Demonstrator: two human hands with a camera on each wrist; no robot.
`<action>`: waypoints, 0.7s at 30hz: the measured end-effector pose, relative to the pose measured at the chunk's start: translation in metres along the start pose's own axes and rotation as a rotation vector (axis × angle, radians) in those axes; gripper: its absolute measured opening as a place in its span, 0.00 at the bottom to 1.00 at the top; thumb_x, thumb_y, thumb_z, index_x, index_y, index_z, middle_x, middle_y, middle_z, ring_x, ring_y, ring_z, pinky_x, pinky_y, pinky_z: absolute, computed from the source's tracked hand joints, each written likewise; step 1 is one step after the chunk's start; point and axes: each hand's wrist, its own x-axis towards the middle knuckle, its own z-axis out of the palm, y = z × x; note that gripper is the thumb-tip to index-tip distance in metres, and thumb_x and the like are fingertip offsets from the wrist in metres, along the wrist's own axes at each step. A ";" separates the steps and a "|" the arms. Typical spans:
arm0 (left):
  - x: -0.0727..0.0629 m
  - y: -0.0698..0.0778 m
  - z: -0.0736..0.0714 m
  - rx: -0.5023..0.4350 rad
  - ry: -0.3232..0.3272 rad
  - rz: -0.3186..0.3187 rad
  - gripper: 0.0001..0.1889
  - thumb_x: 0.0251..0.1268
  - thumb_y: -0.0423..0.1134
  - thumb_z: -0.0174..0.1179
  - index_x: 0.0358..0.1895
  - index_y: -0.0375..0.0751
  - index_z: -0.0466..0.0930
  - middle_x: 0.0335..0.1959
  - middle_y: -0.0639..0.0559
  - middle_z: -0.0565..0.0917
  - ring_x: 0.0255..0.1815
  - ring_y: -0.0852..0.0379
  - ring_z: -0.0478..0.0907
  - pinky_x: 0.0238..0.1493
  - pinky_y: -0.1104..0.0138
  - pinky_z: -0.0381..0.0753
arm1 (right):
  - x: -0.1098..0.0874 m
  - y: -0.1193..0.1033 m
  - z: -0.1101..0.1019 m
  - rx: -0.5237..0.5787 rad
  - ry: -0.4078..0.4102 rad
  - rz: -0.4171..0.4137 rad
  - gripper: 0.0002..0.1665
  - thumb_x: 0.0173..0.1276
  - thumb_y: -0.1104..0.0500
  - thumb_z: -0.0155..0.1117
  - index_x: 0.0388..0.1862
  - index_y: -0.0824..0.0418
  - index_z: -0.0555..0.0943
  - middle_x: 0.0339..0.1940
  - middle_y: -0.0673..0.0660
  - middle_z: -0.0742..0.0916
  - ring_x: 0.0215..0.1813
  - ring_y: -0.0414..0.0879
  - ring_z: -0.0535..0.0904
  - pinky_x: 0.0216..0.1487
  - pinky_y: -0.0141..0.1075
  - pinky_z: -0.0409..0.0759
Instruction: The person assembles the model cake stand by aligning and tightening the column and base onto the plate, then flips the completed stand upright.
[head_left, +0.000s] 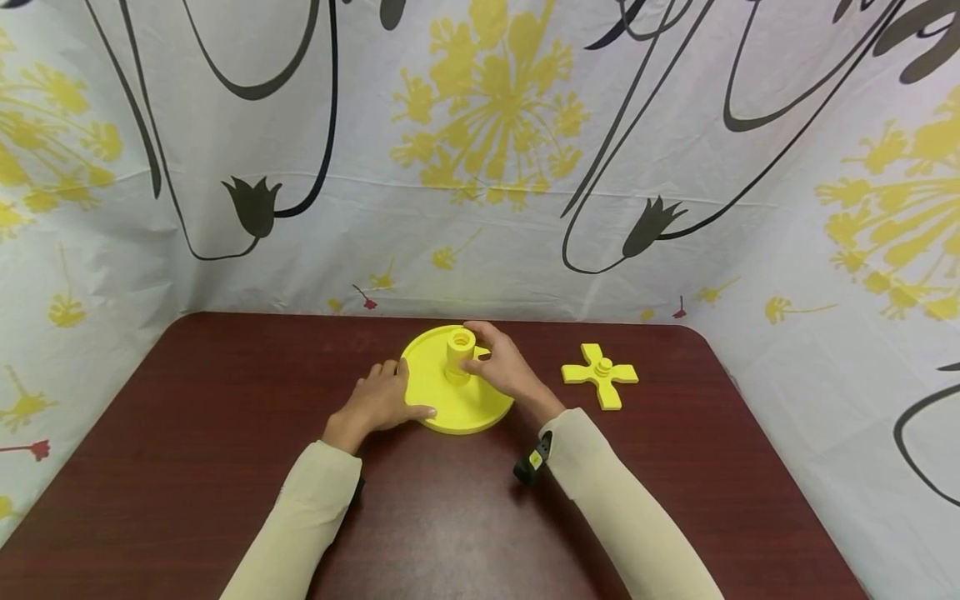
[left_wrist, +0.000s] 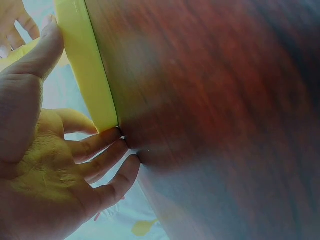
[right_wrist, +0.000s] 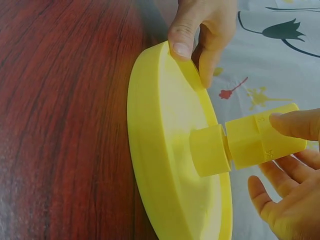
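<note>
A round yellow base (head_left: 468,413) with a raised rim lies on the table, a short post (right_wrist: 207,151) rising from its middle. My left hand (head_left: 381,397) grips the rim at the left, thumb on top and fingers along the outer edge (left_wrist: 90,75). On the post sits a yellow hollow cylinder (right_wrist: 247,142) with small raised markings. My right hand (head_left: 504,364) holds this cylinder between thumb and fingers, the thumb on its near side in the right wrist view. A narrow seam shows between cylinder and post.
To the right of the base lies a yellow four-armed cross piece (head_left: 600,376) with a round stub at its centre. The dark red-brown wooden table (head_left: 442,517) ends at the back against a white patterned cloth (head_left: 450,242).
</note>
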 end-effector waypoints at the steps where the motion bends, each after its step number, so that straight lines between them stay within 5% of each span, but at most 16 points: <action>1: 0.000 0.000 0.000 0.001 0.000 -0.001 0.57 0.59 0.63 0.66 0.76 0.24 0.50 0.72 0.29 0.62 0.71 0.33 0.59 0.67 0.40 0.62 | 0.000 0.000 0.000 0.002 0.000 -0.001 0.37 0.64 0.69 0.69 0.71 0.63 0.69 0.66 0.62 0.78 0.69 0.58 0.73 0.66 0.51 0.73; 21: 0.002 -0.001 0.002 -0.014 -0.006 -0.008 0.57 0.59 0.64 0.65 0.77 0.25 0.48 0.73 0.30 0.61 0.72 0.33 0.58 0.68 0.40 0.60 | 0.001 0.002 0.003 -0.045 0.101 0.018 0.29 0.60 0.65 0.74 0.59 0.62 0.76 0.56 0.59 0.84 0.60 0.56 0.79 0.60 0.49 0.77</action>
